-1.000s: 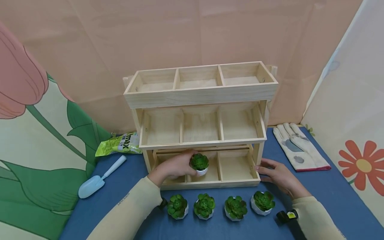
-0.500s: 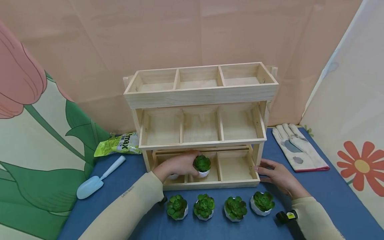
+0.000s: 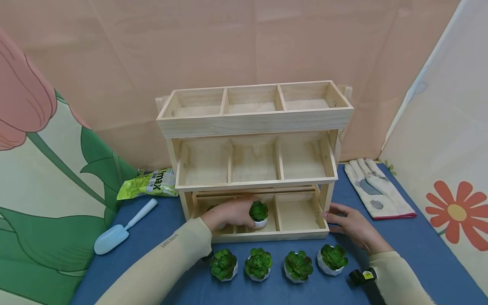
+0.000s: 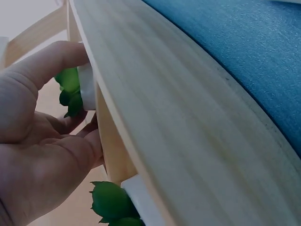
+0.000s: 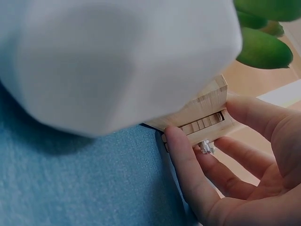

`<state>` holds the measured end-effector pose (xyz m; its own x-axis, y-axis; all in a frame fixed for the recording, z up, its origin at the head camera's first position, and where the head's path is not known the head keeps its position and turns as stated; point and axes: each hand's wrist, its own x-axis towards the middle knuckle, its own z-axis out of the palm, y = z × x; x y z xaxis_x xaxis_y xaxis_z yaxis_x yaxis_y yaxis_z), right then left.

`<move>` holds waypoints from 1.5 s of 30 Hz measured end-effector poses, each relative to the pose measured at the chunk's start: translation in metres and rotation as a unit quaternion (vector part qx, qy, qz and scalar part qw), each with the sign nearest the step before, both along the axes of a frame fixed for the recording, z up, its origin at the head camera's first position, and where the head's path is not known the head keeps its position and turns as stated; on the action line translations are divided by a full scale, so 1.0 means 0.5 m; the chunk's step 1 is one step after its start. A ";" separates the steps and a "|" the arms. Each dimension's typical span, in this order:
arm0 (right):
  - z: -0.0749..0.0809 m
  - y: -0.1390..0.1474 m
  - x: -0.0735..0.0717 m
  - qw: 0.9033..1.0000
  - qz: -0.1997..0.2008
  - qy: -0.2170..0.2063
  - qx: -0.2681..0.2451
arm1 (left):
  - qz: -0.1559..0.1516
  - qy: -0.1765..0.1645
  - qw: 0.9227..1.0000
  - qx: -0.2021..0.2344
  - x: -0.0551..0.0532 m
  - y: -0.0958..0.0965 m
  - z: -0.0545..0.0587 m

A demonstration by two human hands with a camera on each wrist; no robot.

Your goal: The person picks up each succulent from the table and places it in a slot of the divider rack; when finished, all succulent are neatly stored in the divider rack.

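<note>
My left hand (image 3: 237, 211) grips a small potted succulent (image 3: 259, 212), its white pot between thumb and fingers. The pot sits low in the middle compartment of the bottom tray (image 3: 301, 234) of a three-tier wooden plant stand (image 3: 255, 123). A second succulent (image 4: 113, 203) is in the left compartment, mostly hidden behind my left wrist in the head view. My right hand (image 3: 353, 225) holds the right end of the bottom tray, thumb and fingers about its corner, as the right wrist view shows. The pot of another succulent (image 5: 127, 61) fills the foreground there.
Several potted succulents (image 3: 298, 267) stand in a row before the stand on the blue cloth (image 3: 183, 284). A light-blue trowel (image 3: 112, 239) and a green bag (image 3: 146, 185) lie to the left. White work gloves (image 3: 377, 190) lie on the right.
My left hand has moved slightly right and down with the succulent, which is now lower in the middle compartment. The right hand keeps its place at the tray's end.
</note>
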<state>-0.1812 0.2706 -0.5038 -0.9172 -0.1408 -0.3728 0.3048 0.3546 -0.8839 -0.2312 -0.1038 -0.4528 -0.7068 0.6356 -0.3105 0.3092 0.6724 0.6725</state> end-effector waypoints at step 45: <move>-0.002 0.001 -0.003 1.000 -0.006 -0.005 0.018 | 0.066 -0.046 0.984 0.158 0.193 -0.204 0.040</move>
<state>-0.1828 0.2710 -0.5047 -0.9147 -0.1156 -0.3872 0.3190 0.3816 -0.8675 -0.1348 -0.2060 -0.4330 -0.7672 0.6159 -0.1788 0.1610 0.4548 0.8759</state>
